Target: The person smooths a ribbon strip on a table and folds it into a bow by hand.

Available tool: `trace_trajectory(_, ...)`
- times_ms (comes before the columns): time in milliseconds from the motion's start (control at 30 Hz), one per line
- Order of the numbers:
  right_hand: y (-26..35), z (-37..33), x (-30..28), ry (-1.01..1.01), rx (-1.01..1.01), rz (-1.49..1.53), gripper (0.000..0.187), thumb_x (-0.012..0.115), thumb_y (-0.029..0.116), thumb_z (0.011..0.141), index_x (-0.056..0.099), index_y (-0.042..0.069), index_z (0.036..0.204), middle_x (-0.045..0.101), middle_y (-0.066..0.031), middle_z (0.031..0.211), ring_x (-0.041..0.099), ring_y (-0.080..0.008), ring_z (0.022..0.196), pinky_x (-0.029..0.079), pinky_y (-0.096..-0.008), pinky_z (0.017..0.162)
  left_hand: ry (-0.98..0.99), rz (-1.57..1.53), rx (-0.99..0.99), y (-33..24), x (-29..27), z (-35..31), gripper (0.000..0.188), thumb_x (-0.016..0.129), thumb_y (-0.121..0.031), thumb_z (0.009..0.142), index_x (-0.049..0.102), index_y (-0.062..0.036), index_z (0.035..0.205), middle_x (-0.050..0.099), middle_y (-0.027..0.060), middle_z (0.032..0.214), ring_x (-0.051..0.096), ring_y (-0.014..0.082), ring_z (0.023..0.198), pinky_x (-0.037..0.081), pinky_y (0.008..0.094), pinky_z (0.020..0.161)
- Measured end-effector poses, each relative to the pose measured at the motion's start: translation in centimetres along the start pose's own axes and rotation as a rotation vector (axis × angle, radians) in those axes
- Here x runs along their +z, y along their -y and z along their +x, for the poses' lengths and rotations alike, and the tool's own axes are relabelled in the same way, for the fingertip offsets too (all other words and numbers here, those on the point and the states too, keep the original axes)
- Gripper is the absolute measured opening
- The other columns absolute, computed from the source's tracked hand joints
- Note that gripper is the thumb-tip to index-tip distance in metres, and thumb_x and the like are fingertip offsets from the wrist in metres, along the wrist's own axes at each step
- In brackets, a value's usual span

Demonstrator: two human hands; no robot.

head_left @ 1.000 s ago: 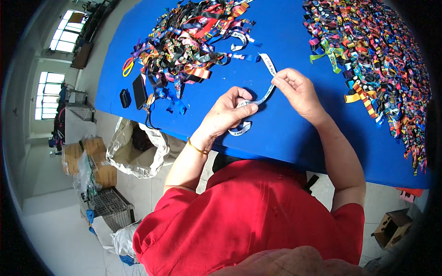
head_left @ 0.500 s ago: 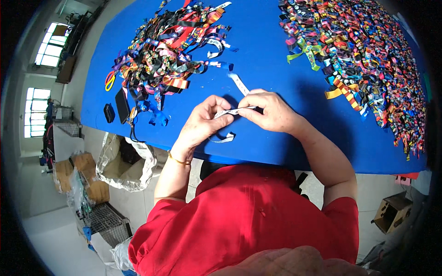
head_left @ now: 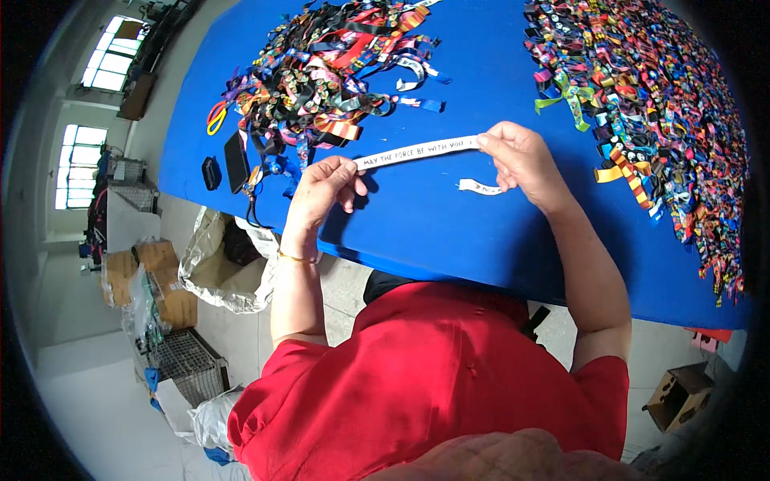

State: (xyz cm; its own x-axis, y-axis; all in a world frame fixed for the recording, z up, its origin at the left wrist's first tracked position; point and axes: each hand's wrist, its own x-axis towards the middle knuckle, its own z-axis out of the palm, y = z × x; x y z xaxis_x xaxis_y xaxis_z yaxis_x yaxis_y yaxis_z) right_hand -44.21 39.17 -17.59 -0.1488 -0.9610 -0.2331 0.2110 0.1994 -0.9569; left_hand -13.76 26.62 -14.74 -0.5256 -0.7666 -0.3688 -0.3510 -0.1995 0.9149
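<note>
a heap of colourful straps [head_left: 321,88] lies beyond the left hand [head_left: 319,191], whose thumb and fingers pinch a white printed strap [head_left: 417,152]. the strap runs straight rightward between both hands, neither nearer, its long axis crosswise to the body, slanting slightly away toward the right hand [head_left: 525,164], which pinches it too; a loose tail shows just below. farther right, a larger strap pile [head_left: 642,104].

Place: workshop, it seemed | I worked at a blue surface [head_left: 417,228] heaped with ribbon straps [head_left: 658,120] | cardboard boxes [head_left: 174,293], wire crate [head_left: 191,367] stood left
</note>
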Motion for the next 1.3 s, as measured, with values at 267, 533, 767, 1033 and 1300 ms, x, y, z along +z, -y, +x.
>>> trace_trajectory(267, 0.2, -0.1, 0.2, 0.015, -0.021, -0.091, 0.022, 0.063, 0.021, 0.094, 0.059, 0.001, 0.089, 0.051, 0.0007, 0.059, 0.049, -0.0057, 0.046, 0.043, -0.0227, 0.044, -0.372, 0.095, -0.014, 1.3, -4.7, -0.3, 0.022, 0.057, -0.020, 0.096, 0.063, 0.0004, 0.091, 0.065, 0.0082, 0.065, 0.053, 0.0110, 0.044, 0.044, 0.0244, 0.043)
trace_trajectory(533, -0.4, 0.0, 0.7, 0.009, -0.077, -0.149, 0.019, 0.063, 0.019, 0.094, 0.058, 0.001, 0.090, 0.053, -0.0004, 0.061, 0.051, -0.0061, 0.050, 0.046, -0.0223, 0.047, -0.832, 0.310, -0.052, 4.1, -12.0, 0.6, 0.016, 0.057, -0.014, 0.093, 0.059, 0.0011, 0.097, 0.062, 0.0087, 0.063, 0.051, 0.0120, 0.039, 0.042, 0.0265, 0.038)
trace_trajectory(767, -0.4, 0.0, 1.1, -0.016, -0.077, -0.159, 0.017, 0.061, 0.018, 0.095, 0.058, 0.002, 0.091, 0.055, -0.0006, 0.067, 0.052, -0.0060, 0.055, 0.048, -0.0222, 0.049, -1.006, 1.072, 0.411, 2.3, -5.9, 3.0, 0.039, 0.065, -0.018, 0.085, 0.050, -0.0018, 0.117, 0.055, 0.0215, 0.111, 0.060, 0.0399, 0.095, 0.052, 0.0479, 0.079)
trace_trajectory(1033, -0.5, -0.2, 1.0, 0.016, -0.082, -0.138, 0.015, 0.060, 0.017, 0.095, 0.058, 0.002, 0.092, 0.054, -0.0007, 0.070, 0.053, -0.0059, 0.061, 0.049, -0.0227, 0.050, -0.677, 1.002, 0.624, -2.4, 2.5, 7.6, 0.025, 0.059, -0.018, 0.091, 0.059, -0.0077, 0.114, 0.059, 0.0149, 0.117, 0.064, 0.0363, 0.096, 0.054, 0.0435, 0.081)
trace_trajectory(1300, -1.1, 0.2, 0.8, -0.002, -0.056, -0.075, 0.016, 0.062, 0.014, 0.094, 0.057, 0.002, 0.103, 0.056, -0.0015, 0.075, 0.054, -0.0061, 0.062, 0.050, -0.0224, 0.051, -0.524, 1.289, 0.544, -3.2, 5.8, 8.5, 0.019, 0.057, -0.006, 0.083, 0.057, -0.0031, 0.102, 0.056, 0.0175, 0.111, 0.066, 0.0372, 0.080, 0.055, 0.0468, 0.069)
